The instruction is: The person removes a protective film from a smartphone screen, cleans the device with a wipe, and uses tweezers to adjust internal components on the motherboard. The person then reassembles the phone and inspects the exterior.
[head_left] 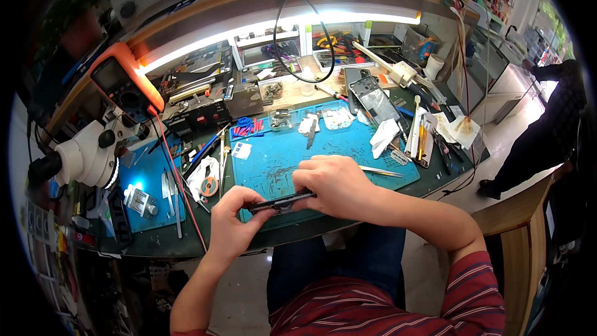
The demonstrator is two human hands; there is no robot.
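Note:
A thin black phone (281,202), seen nearly edge-on, is held level above the near edge of a blue work mat (267,174). My left hand (231,224) pinches its left end between thumb and fingers. At the other end, my right hand (336,187) grips it, with the knuckles bent over the top. The phone's broad faces are mostly hidden by the angle. On the mat just beyond my right hand lies a pair of metal tweezers (382,171). Farther back, another phone (377,100) with a worn grey surface leans among tools.
An orange multimeter (126,79) stands at the left, above a white microscope (87,156). A red test lead (180,177) runs down to the bench's front edge. Pliers (443,149) and crumpled tissue (384,137) lie at right. A black cable (277,31) hangs overhead. Another person (541,121) stands far right.

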